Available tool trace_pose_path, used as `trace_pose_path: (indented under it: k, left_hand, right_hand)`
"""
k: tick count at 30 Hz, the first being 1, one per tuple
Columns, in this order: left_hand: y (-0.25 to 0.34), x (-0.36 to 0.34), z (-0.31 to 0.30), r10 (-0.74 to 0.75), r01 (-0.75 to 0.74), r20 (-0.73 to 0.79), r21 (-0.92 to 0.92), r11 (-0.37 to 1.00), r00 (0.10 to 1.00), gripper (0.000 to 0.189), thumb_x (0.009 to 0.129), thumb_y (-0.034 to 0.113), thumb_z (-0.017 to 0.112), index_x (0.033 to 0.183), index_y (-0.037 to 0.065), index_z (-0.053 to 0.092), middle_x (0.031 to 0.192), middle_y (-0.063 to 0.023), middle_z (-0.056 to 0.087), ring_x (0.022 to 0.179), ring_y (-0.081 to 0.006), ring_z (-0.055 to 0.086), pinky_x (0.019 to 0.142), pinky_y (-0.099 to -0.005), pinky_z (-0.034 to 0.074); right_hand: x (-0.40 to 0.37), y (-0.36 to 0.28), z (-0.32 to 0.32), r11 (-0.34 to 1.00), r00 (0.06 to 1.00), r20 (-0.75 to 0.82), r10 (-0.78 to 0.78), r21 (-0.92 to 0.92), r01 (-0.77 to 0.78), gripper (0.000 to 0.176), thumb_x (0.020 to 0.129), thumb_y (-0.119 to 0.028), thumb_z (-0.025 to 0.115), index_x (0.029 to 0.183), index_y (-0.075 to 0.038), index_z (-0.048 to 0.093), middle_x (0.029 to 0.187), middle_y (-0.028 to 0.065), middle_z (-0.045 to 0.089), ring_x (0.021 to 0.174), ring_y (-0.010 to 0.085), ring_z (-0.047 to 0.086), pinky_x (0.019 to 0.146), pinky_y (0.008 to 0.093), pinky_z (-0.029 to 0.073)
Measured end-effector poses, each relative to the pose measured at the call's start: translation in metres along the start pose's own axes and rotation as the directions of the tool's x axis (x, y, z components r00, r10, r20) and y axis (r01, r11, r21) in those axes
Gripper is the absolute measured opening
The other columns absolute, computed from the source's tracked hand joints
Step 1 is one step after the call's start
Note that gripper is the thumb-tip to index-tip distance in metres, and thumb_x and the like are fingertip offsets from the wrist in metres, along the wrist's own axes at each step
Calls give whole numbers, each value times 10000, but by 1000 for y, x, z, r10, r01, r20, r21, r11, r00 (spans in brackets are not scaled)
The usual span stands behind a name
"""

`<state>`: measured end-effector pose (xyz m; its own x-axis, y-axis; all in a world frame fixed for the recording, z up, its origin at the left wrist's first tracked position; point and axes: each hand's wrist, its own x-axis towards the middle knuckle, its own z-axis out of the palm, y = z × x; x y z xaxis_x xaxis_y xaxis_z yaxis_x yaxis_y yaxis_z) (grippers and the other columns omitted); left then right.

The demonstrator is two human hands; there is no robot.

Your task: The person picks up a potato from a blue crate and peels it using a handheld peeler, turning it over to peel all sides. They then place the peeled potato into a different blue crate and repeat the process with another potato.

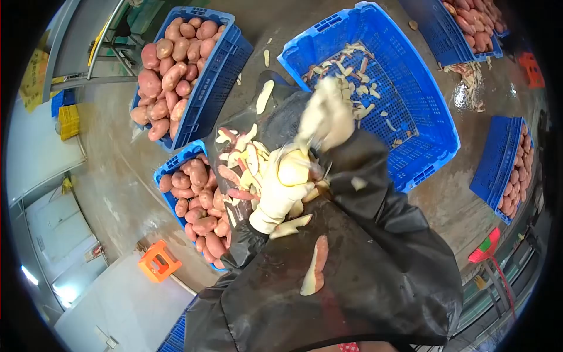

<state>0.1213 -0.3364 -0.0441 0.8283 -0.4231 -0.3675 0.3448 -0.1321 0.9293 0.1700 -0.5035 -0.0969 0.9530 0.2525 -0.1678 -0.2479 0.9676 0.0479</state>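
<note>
Over the black apron, my left hand, in a white glove, is wrapped round a peeled potato. My right hand, also gloved and smeared by motion, is just above it, touching or nearly touching the potato. A blurred thin tool seems to show between the hands, but its shape cannot be made out. Red-skinned peels are heaped on the apron beside my left hand. One long peel lies lower on the apron.
A blue crate with peels inside stands ahead. Crates of red potatoes stand at the upper left, left, upper right and right. An orange stool is at the lower left.
</note>
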Motion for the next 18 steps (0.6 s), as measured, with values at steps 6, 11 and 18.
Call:
trace_pose_path:
  k: [6, 11, 18]
  left_hand:
    - [-30, 0, -11, -2, 3, 12, -131, 991, 1000, 683, 599, 35, 729, 1213, 26, 429, 1090, -81, 532, 1012, -180, 518, 893, -315, 426]
    - [-10, -7, -3, -35, 17, -36, -420, 908, 999, 673, 626, -27, 613, 1257, 27, 386, 1135, -95, 497, 1052, -196, 495, 882, -341, 459]
    - [-8, -4, 2, -37, -47, -89, -785, 617, 995, 667, 611, 24, 539, 1259, -3, 382, 1179, -109, 501, 1130, -247, 459, 998, -368, 342]
  right_hand:
    - [0, -8, -16, 983, 982, 56, -178, 46, 176, 432, 915, -449, 450, 636, -119, 440, 513, 15, 437, 487, 202, 501, 493, 355, 428]
    - [24, -22, -41, 949, 892, -325, -314, -78, 306, 425, 931, -471, 384, 671, -150, 484, 490, -17, 358, 454, 155, 403, 436, 336, 368]
    - [16, -10, -9, 913, 899, -166, -405, -32, 406, 448, 915, -462, 436, 622, -123, 448, 506, 32, 434, 475, 213, 485, 472, 340, 405]
